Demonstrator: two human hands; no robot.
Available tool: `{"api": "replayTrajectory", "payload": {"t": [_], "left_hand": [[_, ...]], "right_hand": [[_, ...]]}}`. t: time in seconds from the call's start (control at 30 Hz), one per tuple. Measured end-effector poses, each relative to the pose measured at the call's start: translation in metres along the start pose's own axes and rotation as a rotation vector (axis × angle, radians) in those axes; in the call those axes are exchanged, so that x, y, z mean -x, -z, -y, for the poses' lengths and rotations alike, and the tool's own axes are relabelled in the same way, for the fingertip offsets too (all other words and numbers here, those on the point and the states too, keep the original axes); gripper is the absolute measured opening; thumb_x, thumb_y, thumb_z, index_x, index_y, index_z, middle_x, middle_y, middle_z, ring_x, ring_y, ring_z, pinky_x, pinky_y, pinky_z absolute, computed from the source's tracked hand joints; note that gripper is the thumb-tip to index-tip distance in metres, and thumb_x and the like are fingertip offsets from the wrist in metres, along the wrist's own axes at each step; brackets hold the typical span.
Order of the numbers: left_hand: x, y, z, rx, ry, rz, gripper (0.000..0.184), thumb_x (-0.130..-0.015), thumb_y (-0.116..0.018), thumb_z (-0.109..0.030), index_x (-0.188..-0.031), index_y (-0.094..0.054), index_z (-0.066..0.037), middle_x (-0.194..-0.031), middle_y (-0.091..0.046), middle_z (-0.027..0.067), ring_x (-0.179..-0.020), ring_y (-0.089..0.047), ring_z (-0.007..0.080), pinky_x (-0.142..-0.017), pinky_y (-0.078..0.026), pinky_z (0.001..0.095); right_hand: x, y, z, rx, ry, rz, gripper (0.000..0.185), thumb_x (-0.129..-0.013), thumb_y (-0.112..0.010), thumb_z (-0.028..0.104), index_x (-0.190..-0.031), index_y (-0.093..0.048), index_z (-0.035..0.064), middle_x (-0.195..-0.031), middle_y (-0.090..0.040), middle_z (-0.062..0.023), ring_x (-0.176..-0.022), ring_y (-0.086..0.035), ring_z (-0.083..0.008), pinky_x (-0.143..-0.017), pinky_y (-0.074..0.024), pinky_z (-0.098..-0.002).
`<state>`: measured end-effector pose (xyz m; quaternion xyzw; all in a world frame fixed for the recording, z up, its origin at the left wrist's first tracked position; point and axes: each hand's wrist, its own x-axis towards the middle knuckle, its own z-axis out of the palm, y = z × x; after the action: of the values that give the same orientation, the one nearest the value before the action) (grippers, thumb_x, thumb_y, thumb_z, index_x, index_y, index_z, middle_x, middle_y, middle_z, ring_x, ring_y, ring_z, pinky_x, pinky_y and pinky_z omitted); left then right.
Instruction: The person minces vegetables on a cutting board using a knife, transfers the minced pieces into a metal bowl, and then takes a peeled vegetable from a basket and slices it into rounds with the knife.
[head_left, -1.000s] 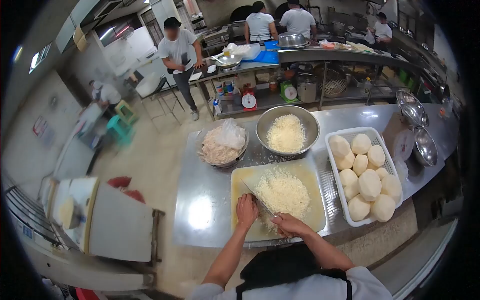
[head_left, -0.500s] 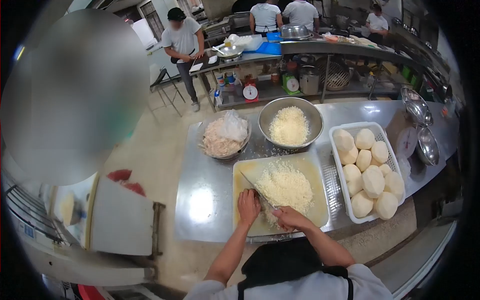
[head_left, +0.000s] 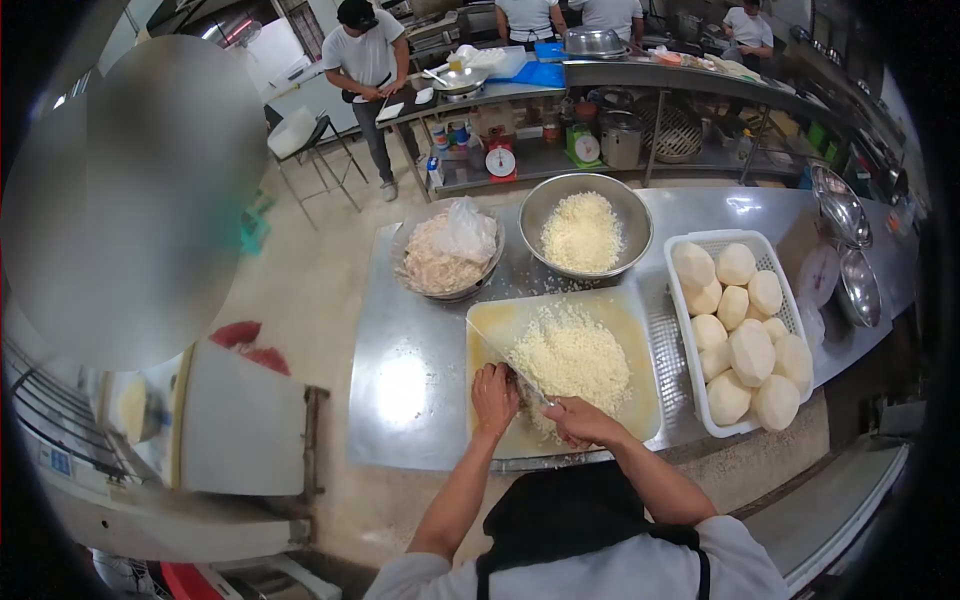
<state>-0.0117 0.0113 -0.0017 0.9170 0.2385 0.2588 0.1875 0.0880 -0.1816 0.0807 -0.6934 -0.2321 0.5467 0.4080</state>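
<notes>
My right hand is wrapped round the handle of a long knife, whose blade points up and left over the cutting board. Beside the blade, on its left, my left hand has its fingers bent and pressed together; whatever lies under them is hidden. A heap of finely chopped pale food spreads over the board to the right of the knife. Behind the board stands a steel bowl with more of the chopped food, and left of it a bowl of shredded pale food with a plastic bag on top.
A white basket of peeled round vegetables stands right of the board. Steel bowls lie at the table's far right. Behind, a counter holds trays and scales. A person works there at the left; others stand further back.
The camera view has shifted, so the table sits slightly higher in the frame. The knife and both hands keep nearly the same place on the board, with the blade a little further left.
</notes>
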Motion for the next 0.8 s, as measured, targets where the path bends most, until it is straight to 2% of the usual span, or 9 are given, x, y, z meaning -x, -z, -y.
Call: {"api": "replayTrajectory", "payload": {"t": [0.07,0.17,0.23,0.3,0.37,0.47,0.6,0.7,0.8], "left_hand": [[0.003,0.002,0.002,0.039,0.027,-0.004,0.019,-0.083,-0.063,-0.006,-0.101,-0.063,-0.003,-0.091,-0.059,0.0189,-0.09,-0.058,0.0407,-0.079,-0.047,0.0506],[-0.002,-0.005,0.003,0.072,0.061,-0.03,0.019,-0.082,-0.063,-0.006,-0.101,-0.063,-0.002,-0.089,-0.059,0.0206,-0.088,-0.059,0.0422,-0.078,-0.048,0.0513],[0.003,-0.016,0.01,0.007,0.017,-0.038,0.02,-0.081,-0.063,-0.005,-0.101,-0.063,-0.001,-0.089,-0.06,0.0217,-0.088,-0.059,0.043,-0.078,-0.047,0.0518],[0.008,-0.015,0.022,0.028,-0.067,-0.054,0.02,-0.081,-0.061,-0.002,-0.101,-0.062,0.0,-0.088,-0.059,0.0225,-0.088,-0.059,0.0431,-0.078,-0.047,0.0517],[-0.001,0.005,0.005,0.101,-0.048,-0.111,0.022,-0.08,-0.06,0.0,-0.102,-0.061,0.001,-0.089,-0.058,0.0215,-0.089,-0.058,0.0426,-0.079,-0.047,0.0513],[0.005,-0.002,-0.001,-0.031,-0.038,-0.038,0.023,-0.08,-0.061,0.0,-0.103,-0.061,0.001,-0.092,-0.057,0.02,-0.092,-0.056,0.0417,-0.081,-0.047,0.0509],[0.004,0.005,-0.007,0.052,0.045,-0.02,0.021,-0.081,-0.061,-0.002,-0.101,-0.06,-0.001,-0.095,-0.056,0.0182,-0.095,-0.055,0.0406,-0.08,-0.046,0.0504],[0.009,0.001,-0.015,-0.018,0.019,-0.055,0.018,-0.08,-0.061,-0.001,-0.098,-0.058,0.0,-0.092,-0.055,0.0189,-0.089,-0.054,0.0425,-0.078,-0.045,0.0513],[0.01,-0.003,-0.008,-0.079,0.022,-0.013,0.02,-0.082,-0.062,-0.005,-0.101,-0.059,-0.003,-0.097,-0.055,0.0163,-0.095,-0.055,0.0386,-0.08,-0.046,0.0497]], "right_hand": [[0.014,0.004,0.032,0.007,-0.089,-0.008,0.046,-0.105,-0.053,0.041,-0.079,-0.059,0.0038,-0.057,-0.054,-0.0053,-0.049,-0.054,-0.0145,-0.045,-0.0422,-0.0333],[0.025,0.003,0.04,0.066,-0.048,0.038,0.049,-0.105,-0.054,0.042,-0.075,-0.058,0.0047,-0.058,-0.054,-0.0046,-0.047,-0.053,-0.0143,-0.044,-0.0418,-0.0331],[-0.022,-0.002,-0.018,0.007,0.004,0.007,0.047,-0.103,-0.056,0.048,-0.093,-0.061,0.0023,-0.061,-0.058,-0.0076,-0.047,-0.056,-0.0165,-0.042,-0.0441,-0.0338],[-0.018,0.003,-0.01,0.037,-0.082,-0.018,0.046,-0.104,-0.054,0.047,-0.097,-0.063,0.0026,-0.059,-0.056,-0.0059,-0.046,-0.055,-0.016,-0.043,-0.0439,-0.0334],[0.02,0.002,0.034,0.039,-0.034,-0.011,0.046,-0.104,-0.054,0.047,-0.097,-0.063,0.0023,-0.059,-0.055,-0.0053,-0.047,-0.056,-0.0159,-0.044,-0.0446,-0.0336],[-0.006,-0.005,0.0,-0.048,0.048,-0.013,0.046,-0.104,-0.054,0.046,-0.096,-0.062,0.0009,-0.059,-0.056,-0.0061,-0.048,-0.057,-0.0167,-0.044,-0.0454,-0.0343],[0.025,0.003,0.046,0.051,-0.085,0.011,0.048,-0.103,-0.056,0.044,-0.092,-0.061,-0.0022,-0.059,-0.055,-0.0076,-0.047,-0.057,-0.0181,-0.044,-0.0457,-0.0348],[0.001,-0.012,0.014,-0.044,0.011,-0.022,0.049,-0.103,-0.055,0.044,-0.088,-0.06,-0.0021,-0.06,-0.056,-0.0083,-0.047,-0.057,-0.0183,-0.044,-0.0456,-0.0349],[-0.008,-0.006,0.017,-0.097,-0.016,-0.011,0.049,-0.104,-0.054,0.044,-0.087,-0.059,-0.0016,-0.059,-0.055,-0.0081,-0.046,-0.056,-0.0185,-0.045,-0.0463,-0.0351]]}}
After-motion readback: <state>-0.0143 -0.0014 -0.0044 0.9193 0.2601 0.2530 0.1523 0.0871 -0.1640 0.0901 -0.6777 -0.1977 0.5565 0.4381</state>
